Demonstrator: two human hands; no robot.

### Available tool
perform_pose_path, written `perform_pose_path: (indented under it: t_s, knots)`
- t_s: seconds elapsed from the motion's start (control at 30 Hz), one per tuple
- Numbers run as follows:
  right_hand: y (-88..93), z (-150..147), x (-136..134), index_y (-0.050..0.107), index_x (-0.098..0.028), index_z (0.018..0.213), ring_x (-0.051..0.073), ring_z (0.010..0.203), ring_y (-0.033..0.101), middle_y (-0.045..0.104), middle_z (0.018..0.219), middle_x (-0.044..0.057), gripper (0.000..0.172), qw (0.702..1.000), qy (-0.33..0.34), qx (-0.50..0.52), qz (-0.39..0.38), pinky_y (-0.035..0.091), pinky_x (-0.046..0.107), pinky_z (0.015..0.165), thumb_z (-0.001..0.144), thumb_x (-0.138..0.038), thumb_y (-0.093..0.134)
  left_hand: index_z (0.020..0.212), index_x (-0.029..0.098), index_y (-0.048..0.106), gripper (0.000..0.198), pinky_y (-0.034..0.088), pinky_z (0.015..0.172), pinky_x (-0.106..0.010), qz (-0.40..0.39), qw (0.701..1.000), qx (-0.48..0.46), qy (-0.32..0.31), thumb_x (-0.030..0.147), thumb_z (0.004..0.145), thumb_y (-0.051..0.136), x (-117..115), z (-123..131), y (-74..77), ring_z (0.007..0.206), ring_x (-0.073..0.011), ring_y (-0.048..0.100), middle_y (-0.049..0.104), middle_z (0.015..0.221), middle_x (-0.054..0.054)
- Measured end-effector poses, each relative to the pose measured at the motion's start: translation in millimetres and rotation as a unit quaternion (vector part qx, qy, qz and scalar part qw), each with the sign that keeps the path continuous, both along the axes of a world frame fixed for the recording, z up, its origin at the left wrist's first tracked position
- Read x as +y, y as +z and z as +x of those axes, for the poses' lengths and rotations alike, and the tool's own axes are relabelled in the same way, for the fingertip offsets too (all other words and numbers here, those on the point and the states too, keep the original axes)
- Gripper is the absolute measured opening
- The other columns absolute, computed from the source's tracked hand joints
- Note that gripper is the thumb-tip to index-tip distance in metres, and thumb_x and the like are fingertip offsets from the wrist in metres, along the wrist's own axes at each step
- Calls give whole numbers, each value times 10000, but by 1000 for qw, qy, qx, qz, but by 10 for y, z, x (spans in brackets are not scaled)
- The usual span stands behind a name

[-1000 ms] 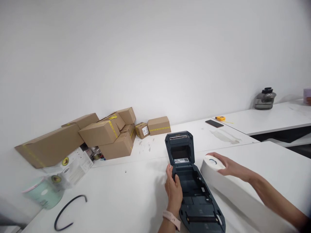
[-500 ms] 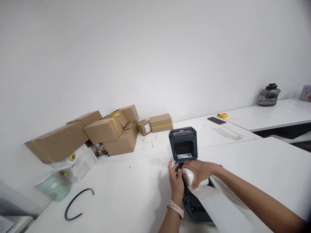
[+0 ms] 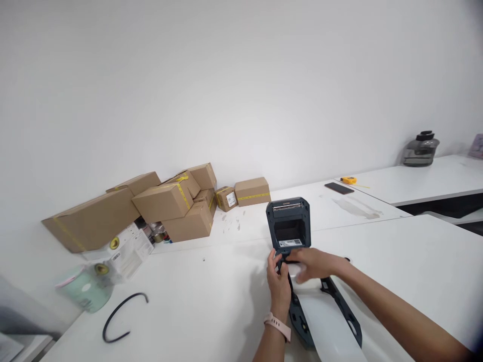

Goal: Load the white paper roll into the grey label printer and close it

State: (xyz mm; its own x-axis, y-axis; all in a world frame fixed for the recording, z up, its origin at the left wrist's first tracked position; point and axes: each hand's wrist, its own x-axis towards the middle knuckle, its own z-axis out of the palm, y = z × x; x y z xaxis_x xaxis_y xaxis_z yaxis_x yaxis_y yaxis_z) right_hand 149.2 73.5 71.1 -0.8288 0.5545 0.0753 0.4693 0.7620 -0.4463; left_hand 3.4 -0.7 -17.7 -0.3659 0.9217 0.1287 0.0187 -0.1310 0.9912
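Note:
A dark label printer (image 3: 299, 318) stands on the white table with its lid (image 3: 289, 221) raised. Inside its body sits a white label roll (image 3: 306, 286), and a wide strip of its paper (image 3: 332, 329) runs out over the printer's front toward me. My left hand (image 3: 278, 286), with a pink watch strap at the wrist, grips the printer's left side beside the roll, fingers curled at the rim. Over the roll lies my right hand (image 3: 315, 264), its thumb on the near face and fingers reaching behind; the fingertips are partly hidden and slightly blurred.
Cardboard boxes (image 3: 188, 221) are piled at the back left by the wall. A black curved cable (image 3: 113, 314) and a mint-green tub (image 3: 88, 289) lie left. Farther right are a phone (image 3: 339, 188), a yellow tape measure (image 3: 348, 180) and a dark jug (image 3: 420, 151).
The roll has gone from tilted to lying level across the printer's body, and its paper strip now runs straighter over the front. My right hand has loosened and shifted slightly over the roll.

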Motion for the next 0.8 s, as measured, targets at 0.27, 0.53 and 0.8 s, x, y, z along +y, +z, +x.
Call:
perform_pose_path:
  t_s: [0.27,0.53,0.8]
  knots:
    - [847,63,526,610,-223,1282,345,1349,432,575,1391,145,458,912,-235,291,168,291,570,1117,1015,-459,323,1353,163,559,520,441,1048,-369,-18,999,49,8,386,883,546,32,10,-4,1268,-265,568,603,1385,-166]
    - [639,122,197,660,-255,1191,249,1156,588,669,1186,80,450,913,-211,306,169,469,444,1019,1039,-438,278,1290,207,638,434,353,1150,-448,-4,992,114,47,335,915,462,-445,77,82,1328,-288,507,613,1383,-116]
    - [-7,477,-778,511,-316,1418,241,1362,455,574,1406,55,447,899,-107,330,268,428,467,1112,1001,-184,422,1044,412,765,288,245,1167,-651,175,934,309,31,497,895,534,-1525,484,-797,1241,-369,593,742,1192,-92]
